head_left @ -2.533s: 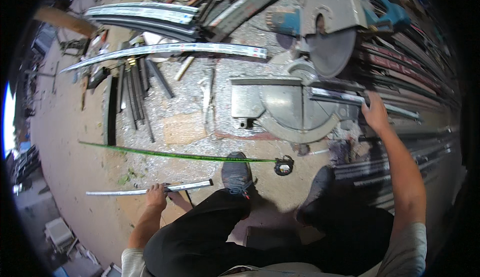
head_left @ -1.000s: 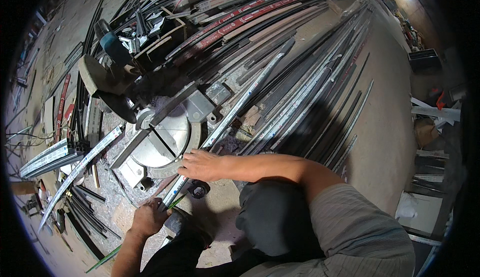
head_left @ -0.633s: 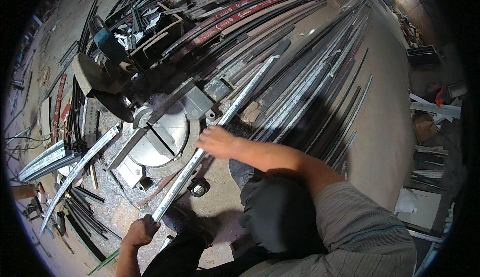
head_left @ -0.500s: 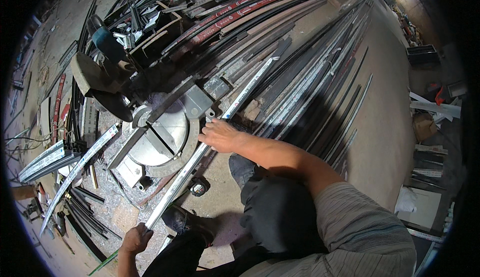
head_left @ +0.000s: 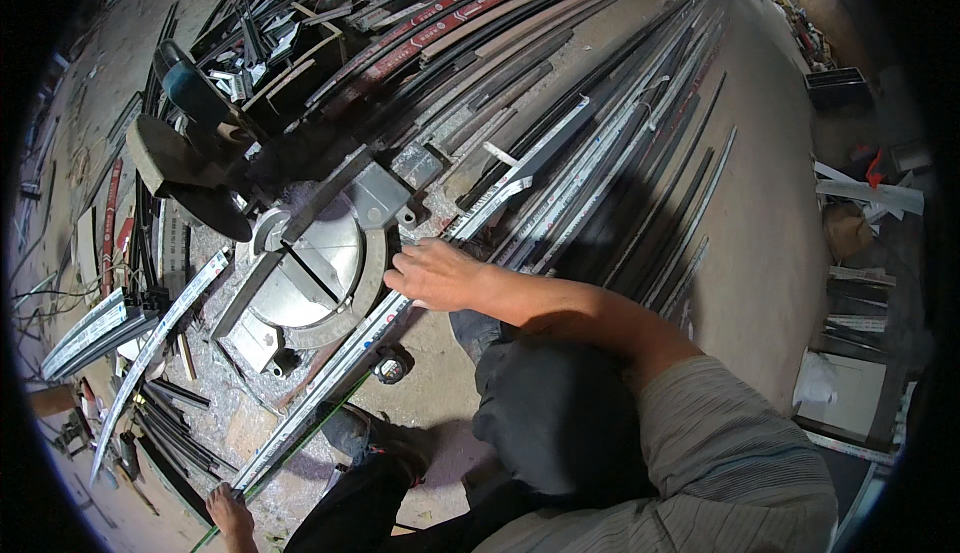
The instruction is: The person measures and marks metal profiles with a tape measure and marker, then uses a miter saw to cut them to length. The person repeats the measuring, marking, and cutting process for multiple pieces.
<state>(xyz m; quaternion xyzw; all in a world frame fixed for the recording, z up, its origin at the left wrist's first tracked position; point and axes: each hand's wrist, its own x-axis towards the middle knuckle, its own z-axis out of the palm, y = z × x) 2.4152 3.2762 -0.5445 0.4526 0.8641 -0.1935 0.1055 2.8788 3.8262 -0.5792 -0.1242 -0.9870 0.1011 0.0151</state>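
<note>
Long, narrow profile strips (head_left: 345, 368) in whitish printed film lie diagonally in front of the mitre saw (head_left: 318, 265). My right hand (head_left: 432, 273) is closed over them near the saw's round table. At their lower left end, my left hand (head_left: 230, 515) is closed around the tip, its fingers partly hidden. A thin green line (head_left: 300, 445) runs along their near side; I cannot tell what it is. Just below the strips sits a small round black object (head_left: 391, 365), like a tape measure. Past my right hand the far ends are uneven, and a short pale piece (head_left: 501, 154) lies across there.
Many long profiles (head_left: 600, 178) fan out on the floor to the far right. A bin of offcuts (head_left: 265, 63) stands behind the saw. To its left lie a curved-looking white strip (head_left: 155, 353) and a stack of short profiles (head_left: 95, 338). My shoe (head_left: 350, 431) is close below the strips.
My left hand has moved down and left along with the strips' near end. The strips now look wider, with several edges showing, and the green line reaches farther up. My right hand stays near the saw.
</note>
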